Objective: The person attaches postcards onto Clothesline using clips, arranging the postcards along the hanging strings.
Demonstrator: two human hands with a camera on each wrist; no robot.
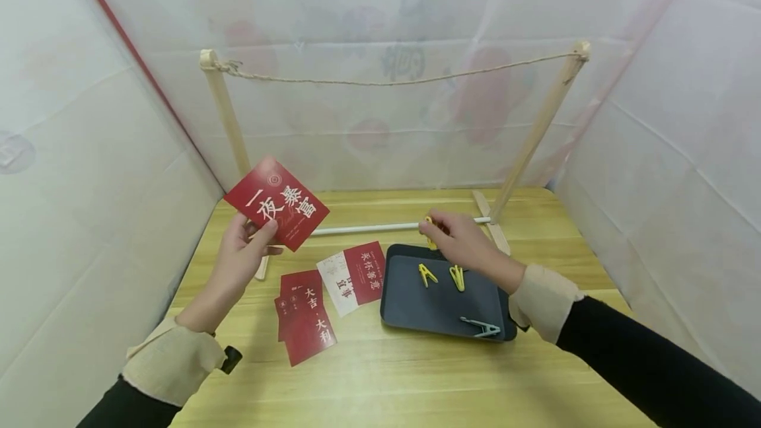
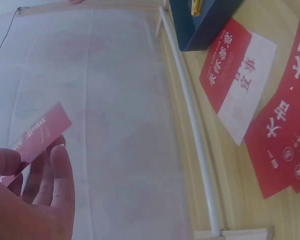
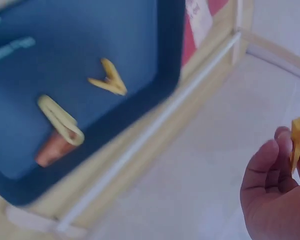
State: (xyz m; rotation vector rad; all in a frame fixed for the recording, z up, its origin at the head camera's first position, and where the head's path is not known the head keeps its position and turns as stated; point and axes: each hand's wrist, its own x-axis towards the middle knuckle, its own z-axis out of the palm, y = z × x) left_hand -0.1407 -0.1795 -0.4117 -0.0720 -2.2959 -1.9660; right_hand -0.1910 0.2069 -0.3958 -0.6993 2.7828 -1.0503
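Note:
A red card with white characters (image 1: 285, 207) is raised above the table, pinched at its lower edge by my left hand (image 1: 238, 266). In the left wrist view the same card (image 2: 49, 129) sits between thumb and fingers. My right hand (image 1: 466, 243) pinches a yellow clothespin (image 3: 299, 142) over the far edge of a dark tray (image 1: 389, 302). Inside that tray are two yellow clothespins, one on the left (image 1: 427, 275) and one on the right (image 1: 456, 278). Pale blue-grey clothespins (image 1: 486, 329) lie by its near right corner.
A twine line (image 1: 368, 83) hangs between two wooden posts, left (image 1: 226, 114) and right (image 1: 540, 131). A white rod (image 1: 365, 227) runs low between them. Overlapping red cards (image 1: 309, 329) and a red-and-white card (image 1: 365, 276) lie left of the tray. Pale curtains enclose the table.

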